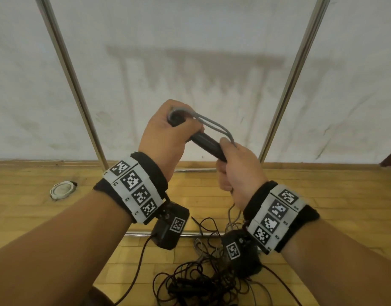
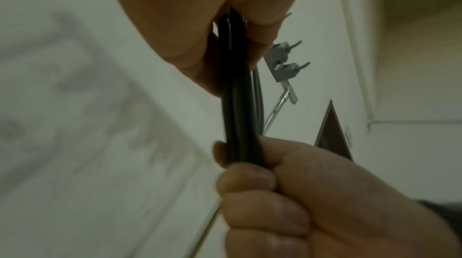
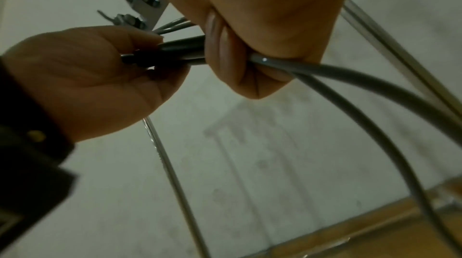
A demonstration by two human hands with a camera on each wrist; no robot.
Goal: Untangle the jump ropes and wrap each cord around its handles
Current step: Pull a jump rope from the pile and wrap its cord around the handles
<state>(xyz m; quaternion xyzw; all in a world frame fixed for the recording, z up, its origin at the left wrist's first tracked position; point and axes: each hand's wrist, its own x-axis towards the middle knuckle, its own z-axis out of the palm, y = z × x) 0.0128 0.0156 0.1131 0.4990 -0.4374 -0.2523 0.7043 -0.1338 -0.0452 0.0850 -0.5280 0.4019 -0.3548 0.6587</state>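
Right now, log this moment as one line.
left hand: grips black handles | right hand: grips handles, grey cord | dark rope tangle: on floor

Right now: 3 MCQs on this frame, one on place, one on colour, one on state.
1. Where does the tangled pile of dark cords lie?
A. on the wooden floor
B. on a chair
C. hung on the wall

2. What colour is the cord looped along the black handles?
A. red
B. grey
C. yellow

3. How is the right hand?
A. open and flat
B. gripping one end of the handles
C. resting on the floor

Key: 1 A, the pile sits on the floor below the wrists. 2 B, the right wrist view shows it grey. 3 B, its fingers curl round the handles opposite the left hand.
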